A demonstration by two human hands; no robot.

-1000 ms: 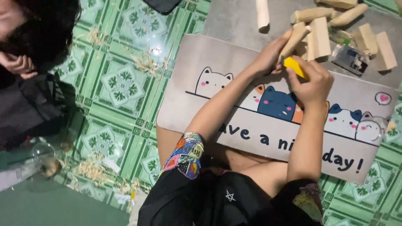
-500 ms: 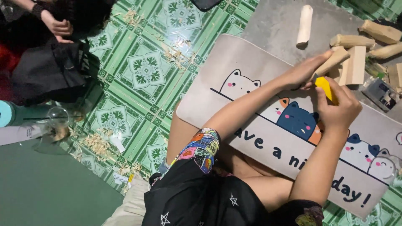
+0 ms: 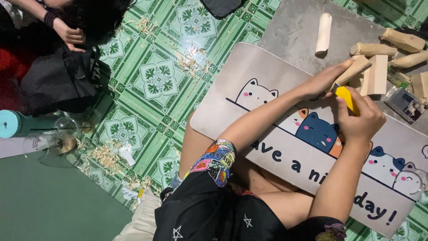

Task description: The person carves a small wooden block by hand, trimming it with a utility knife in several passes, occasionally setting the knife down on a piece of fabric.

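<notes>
My left hand [image 3: 327,79] grips a pale wooden stick [image 3: 356,68] at its lower end, holding it over the edge of a grey mat printed with cartoon cats [image 3: 249,73]. Just below it, my right hand [image 3: 360,117] is closed around a yellow cutter [image 3: 346,97], whose tip sits against the stick next to my left fingers. Both forearms stretch up and to the right from my lap.
More wooden sticks and blocks [image 3: 379,73] and a rounded peg [image 3: 323,33] lie on a grey slab [image 3: 294,22]. A small clear box [image 3: 403,103] lies nearby. Shavings [image 3: 107,158] litter the green tiled floor. Another person [image 3: 67,33] sits top left; a glass [image 3: 62,131] stands at left.
The view has swung, so everything sits lower and further right in frame. My hands stay together on the stick and cutter, with the stick now angled further out.
</notes>
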